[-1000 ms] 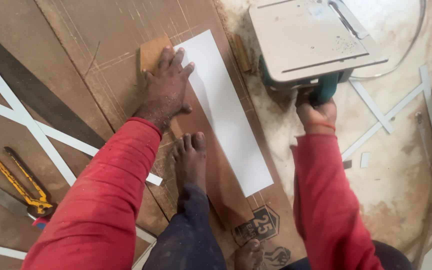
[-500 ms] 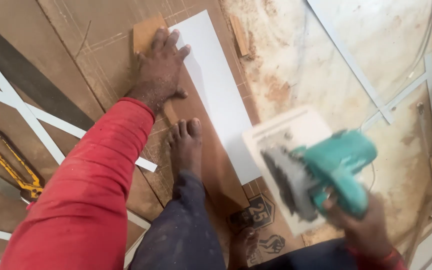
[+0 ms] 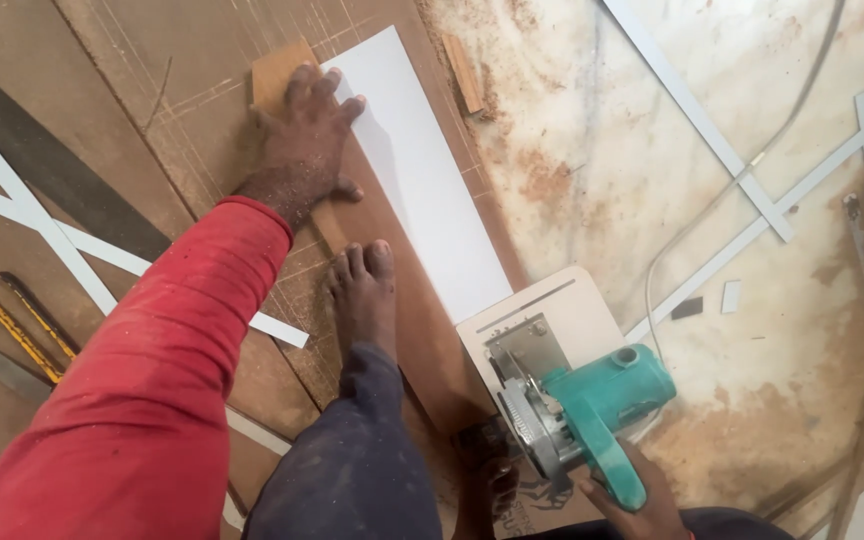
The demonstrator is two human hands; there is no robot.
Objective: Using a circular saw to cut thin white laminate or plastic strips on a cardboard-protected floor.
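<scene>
My left hand (image 3: 304,140) presses flat on a narrow brown wooden strip (image 3: 382,290), fingers spread, touching the edge of a long white laminate board (image 3: 417,180) beside it. My right hand (image 3: 642,500) grips the handle of a teal circular saw (image 3: 577,405). The saw's flat base plate (image 3: 552,310) rests at the near end of the white board. My bare foot (image 3: 364,295) stands on the brown strip, between the hand and the saw. A red sleeve covers my left arm.
Large brown sheets (image 3: 152,90) lie under the boards. White trim strips (image 3: 32,215) and yellow-handled pliers (image 3: 22,325) lie at left. The dusty stone floor (image 3: 652,170) at right holds more white strips (image 3: 742,170), a cable (image 3: 752,160) and small offcuts (image 3: 462,72).
My right hand has brought the saw from the upper right down to the near end of the white board. My left hand has stayed pressed on the strip.
</scene>
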